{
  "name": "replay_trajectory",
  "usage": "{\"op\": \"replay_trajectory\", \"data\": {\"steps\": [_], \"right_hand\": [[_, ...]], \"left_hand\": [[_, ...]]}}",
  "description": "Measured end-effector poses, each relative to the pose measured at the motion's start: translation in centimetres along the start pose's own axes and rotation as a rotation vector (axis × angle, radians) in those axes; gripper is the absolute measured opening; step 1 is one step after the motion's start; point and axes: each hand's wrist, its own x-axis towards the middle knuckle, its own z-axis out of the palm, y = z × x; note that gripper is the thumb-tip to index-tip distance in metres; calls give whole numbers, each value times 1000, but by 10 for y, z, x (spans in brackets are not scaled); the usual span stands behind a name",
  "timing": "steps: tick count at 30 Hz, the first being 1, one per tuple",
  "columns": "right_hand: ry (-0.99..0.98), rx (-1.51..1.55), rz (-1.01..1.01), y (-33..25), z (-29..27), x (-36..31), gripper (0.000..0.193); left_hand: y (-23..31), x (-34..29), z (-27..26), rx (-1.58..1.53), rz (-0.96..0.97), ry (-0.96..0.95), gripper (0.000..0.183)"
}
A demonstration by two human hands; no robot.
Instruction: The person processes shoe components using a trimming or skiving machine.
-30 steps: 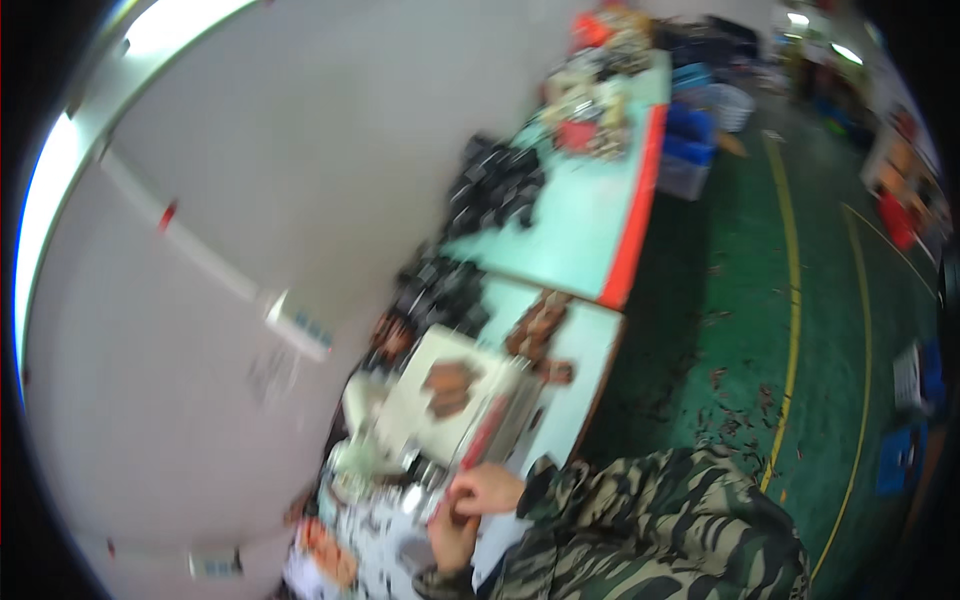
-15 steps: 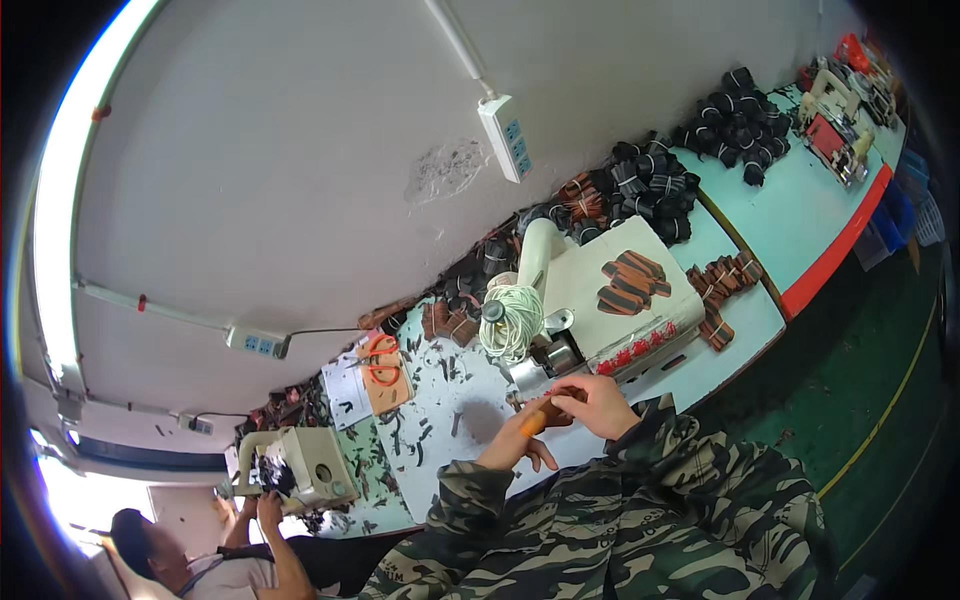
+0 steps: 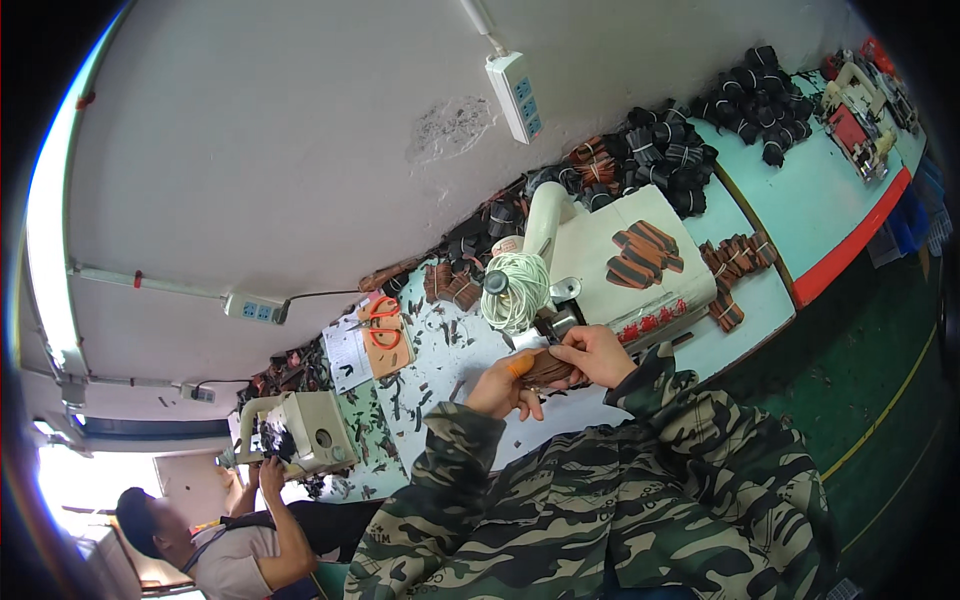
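Both hands meet over the near edge of the pale workbench (image 3: 800,200), just in front of the white sewing machine (image 3: 610,260). Left hand (image 3: 503,385): fingers curled, thumb and forefinger pinching the left end of a dark brown strap piece (image 3: 548,368); an orange cover sits on one fingertip. Right hand (image 3: 597,352): fingers bent and pressed together, gripping the right end of the same piece from above. The strap piece lies between the two hands, touching both, just below the machine's needle area; whether it rests on the bench cannot be told. A cone of white thread (image 3: 515,290) stands just beside the machine's left end. Striped brown strap pieces (image 3: 645,255) lie on top of the machine; more lie stacked at its right (image 3: 735,270). Black bundles (image 3: 680,160) are piled along the far edge by the wall. Orange-handled scissors (image 3: 380,320) lie further left. At the left end of the bench another person (image 3: 220,545) works at a second machine (image 3: 295,435).
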Motion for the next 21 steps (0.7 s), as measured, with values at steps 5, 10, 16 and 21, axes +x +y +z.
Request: {"op": "replay_trajectory", "data": {"steps": [5,10,16,21], "right_hand": [[15,-383,-181,-7,-12,1,19],[98,-549,-259,-14,-20,2,17],[138,-784,-301,-10,-18,12,17],[22,-741,-462,-5,-27,10,17]], "left_hand": [[15,12,-31,561,-126,188,32],[29,19,-29,675,-161,143,28],[28,17,-31,672,-107,69,26],[23,30,-26,509,-121,76,25]]}}
